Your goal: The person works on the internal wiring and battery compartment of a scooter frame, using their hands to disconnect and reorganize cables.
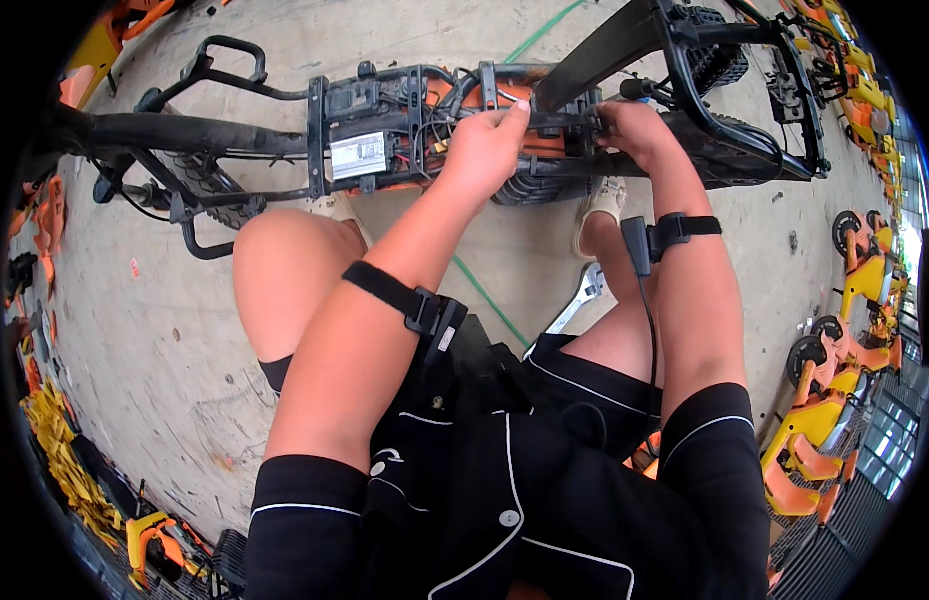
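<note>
A black scooter-like frame lies across the floor in front of me, its middle opened up. Inside are orange panels, loose wires and a silver box with a label. Over the open bay, my left hand is closed with its thumb stretched along a dark bar. At the bar's other end, my right hand has its fingers bent around a dark part, mostly hidden by the hand. A wide black strut rises just beyond both hands.
A silver adjustable wrench rests beside my right leg. Green line runs along the concrete floor. Yellow and orange scooters stand along the right side. A heap of yellow pieces lies at the lower left.
</note>
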A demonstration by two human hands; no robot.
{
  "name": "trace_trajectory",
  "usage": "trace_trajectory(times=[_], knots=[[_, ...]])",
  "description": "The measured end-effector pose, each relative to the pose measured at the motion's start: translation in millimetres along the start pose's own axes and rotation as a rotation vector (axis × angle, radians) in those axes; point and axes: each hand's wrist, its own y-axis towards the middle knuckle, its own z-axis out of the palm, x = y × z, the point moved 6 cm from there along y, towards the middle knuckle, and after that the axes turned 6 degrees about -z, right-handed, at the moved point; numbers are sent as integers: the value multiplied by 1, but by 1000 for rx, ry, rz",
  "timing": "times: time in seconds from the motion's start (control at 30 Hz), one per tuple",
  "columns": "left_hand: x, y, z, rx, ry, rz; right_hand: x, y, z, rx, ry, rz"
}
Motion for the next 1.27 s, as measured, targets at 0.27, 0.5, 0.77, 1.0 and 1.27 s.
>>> trace_trajectory(times=[0.27,0.5,0.77,1.0,1.27], knots=[[4,17,0,-108,7,83,-12,13,4,-12,25,13],[6,16,-3,-93,77,58,-14,17,-1,2,30,-4],[6,13,-3,-61,141,64,-11,14,3,2,26,-22],[8,13,-3,-65,130,61,-12,14,3,-8,5,-12],[17,21,-18,-197,168,99,-12,7,4,70,10,11]])
